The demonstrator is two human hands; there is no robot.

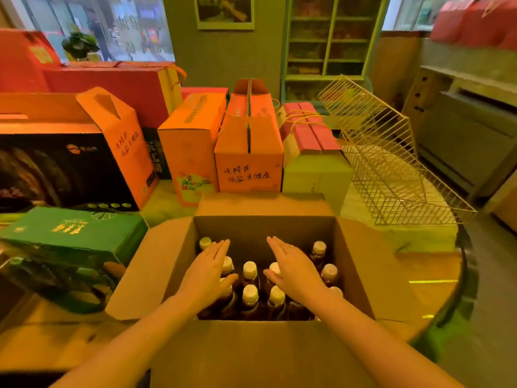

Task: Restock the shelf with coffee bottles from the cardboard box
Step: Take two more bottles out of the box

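Note:
An open cardboard box [264, 228] stands in front of me with its flaps folded out. Inside it stand several dark coffee bottles [249, 301] with pale caps, upright in rows. My left hand [208, 271] hovers flat over the bottles on the left side, fingers straight and together, holding nothing. My right hand [293, 268] hovers the same way over the middle and right bottles, palm down. Both hands hide a few caps beneath them. A green shelf unit [328, 43] stands at the back of the room.
Orange gift cartons [249, 141] stand right behind the box. A green carton [70, 247] and a black one [56, 169] lie to the left. A tilted wire rack [391, 163] rests on the round table [430, 264] at right. Red boxes are stacked far left and far right.

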